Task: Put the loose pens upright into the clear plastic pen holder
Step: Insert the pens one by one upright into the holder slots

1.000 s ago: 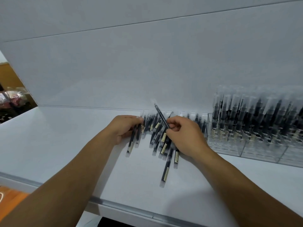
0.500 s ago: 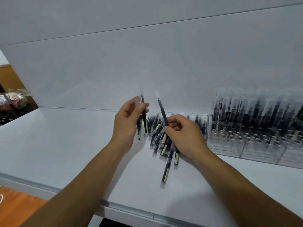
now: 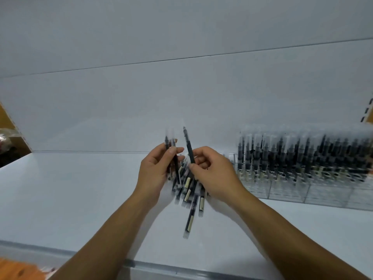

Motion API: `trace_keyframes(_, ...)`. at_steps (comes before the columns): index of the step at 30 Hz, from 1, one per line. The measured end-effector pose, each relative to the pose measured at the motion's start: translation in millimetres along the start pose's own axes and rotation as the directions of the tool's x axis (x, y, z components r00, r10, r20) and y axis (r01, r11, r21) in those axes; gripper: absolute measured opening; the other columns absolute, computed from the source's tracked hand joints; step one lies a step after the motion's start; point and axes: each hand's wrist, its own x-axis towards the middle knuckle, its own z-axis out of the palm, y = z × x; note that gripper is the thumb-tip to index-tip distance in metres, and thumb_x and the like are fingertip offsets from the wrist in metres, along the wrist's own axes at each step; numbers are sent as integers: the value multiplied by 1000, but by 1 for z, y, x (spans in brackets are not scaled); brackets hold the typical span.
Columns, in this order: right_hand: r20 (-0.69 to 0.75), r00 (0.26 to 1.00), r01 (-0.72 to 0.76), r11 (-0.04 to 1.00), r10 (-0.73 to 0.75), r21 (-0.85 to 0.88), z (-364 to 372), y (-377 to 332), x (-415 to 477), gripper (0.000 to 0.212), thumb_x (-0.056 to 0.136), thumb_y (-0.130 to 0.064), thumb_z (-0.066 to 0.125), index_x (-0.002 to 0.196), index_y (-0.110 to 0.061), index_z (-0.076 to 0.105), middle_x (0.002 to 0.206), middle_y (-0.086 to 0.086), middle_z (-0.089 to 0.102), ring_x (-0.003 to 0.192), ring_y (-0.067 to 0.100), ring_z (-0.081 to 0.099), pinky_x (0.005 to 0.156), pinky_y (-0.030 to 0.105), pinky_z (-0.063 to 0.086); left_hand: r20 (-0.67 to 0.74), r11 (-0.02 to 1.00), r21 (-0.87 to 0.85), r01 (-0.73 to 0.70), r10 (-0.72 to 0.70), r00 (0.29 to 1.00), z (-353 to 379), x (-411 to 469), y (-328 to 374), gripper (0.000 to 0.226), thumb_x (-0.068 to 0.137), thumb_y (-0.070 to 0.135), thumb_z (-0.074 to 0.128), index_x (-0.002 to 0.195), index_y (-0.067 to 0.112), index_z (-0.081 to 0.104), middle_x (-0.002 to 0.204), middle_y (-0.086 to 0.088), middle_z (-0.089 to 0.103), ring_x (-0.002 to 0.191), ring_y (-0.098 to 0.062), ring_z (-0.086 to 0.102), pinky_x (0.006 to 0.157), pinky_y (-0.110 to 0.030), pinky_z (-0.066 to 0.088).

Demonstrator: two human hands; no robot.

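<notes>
The left hand holds what look like two pens upright, though blur makes the count unsure. Its grip is closed round them, thumb pressed across the barrels. The right hand has one pen, tilted a little to the left, and its grip is a tight pinch of thumb and fingers on the lower barrel. Both hands hover above the pile of loose pens on the white tabletop. There are perhaps ten, too overlapped and blurred to count. The clear plastic pen holder stands to the right by the back wall, packed with dozens of upright pens.
</notes>
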Motion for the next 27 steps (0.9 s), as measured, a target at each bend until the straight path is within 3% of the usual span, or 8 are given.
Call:
trace_keyframes(6, -54, 997, 47, 996, -51, -70, -60, -11, -25, 18, 89, -18, 67, 92, -35, 66, 71, -21, 60, 64, -2, 55, 61, 15, 49, 126, 994, -113, -1, 16, 992, 52, -17, -1, 18, 80, 42, 67, 93, 34, 76, 103, 0, 75, 97, -17, 71, 74, -23, 56)
trace_keyframes(8, -103, 993, 44, 997, -50, -60, -83, -10, -38, 12, 90, -19, 67, 92, -31, 68, 75, -17, 66, 68, 2, 60, 62, 16, 49, 173, 987, -155, 30, -2, 985, 74, -24, -6, 20, 79, 41, 68, 93, 30, 77, 101, -2, 75, 97, -18, 71, 74, -24, 56)
trace_keyframes(11, -204, 979, 8, 998, -22, -69, -114, -5, -56, 7, 92, -23, 65, 88, -28, 69, 80, -5, 69, 77, 16, 64, 66, 28, 54, 249, 976, -202, 84, -32, 968, 109, -32, -14, 20, 81, 35, 68, 95, 23, 77, 97, -5, 76, 95, -19, 71, 76, -25, 55)
trace_keyframes(14, -281, 960, -32, 991, -5, -127, -141, 1, -68, 6, 91, -26, 66, 89, -27, 71, 82, -8, 67, 77, 10, 63, 71, 32, 55, 322, 966, -237, 102, -21, 946, 141, -40, -18, 17, 81, 33, 68, 93, 25, 77, 99, -5, 76, 93, -16, 72, 76, -23, 55)
trace_keyframes(17, -375, 926, -45, 976, -39, -213, -169, 6, -74, 11, 90, -26, 67, 99, -23, 73, 95, -7, 65, 83, 4, 62, 76, 25, 53, 398, 957, -256, 139, -27, 917, 167, -48, -21, 16, 82, 33, 69, 94, 26, 77, 103, -5, 75, 96, -17, 71, 78, -22, 54)
trace_keyframes(23, -496, 866, -92, 952, -68, -291, -215, 12, -73, 13, 89, -18, 69, 101, -18, 66, 86, -3, 66, 82, 10, 62, 73, 28, 53, 408, 915, -307, 262, -122, 905, 198, -63, -34, 16, 78, 28, 70, 91, 25, 78, 100, -5, 76, 89, -11, 71, 71, -19, 54)
trace_keyframes(27, -520, 850, -122, 933, -78, -339, -234, 17, -66, 7, 89, -20, 68, 97, -21, 68, 82, -7, 66, 74, 0, 59, 70, 24, 50, 394, 871, -373, 318, -162, 905, 198, -67, -48, 28, 75, 19, 71, 102, 11, 75, 100, -11, 75, 85, -13, 71, 72, -19, 54)
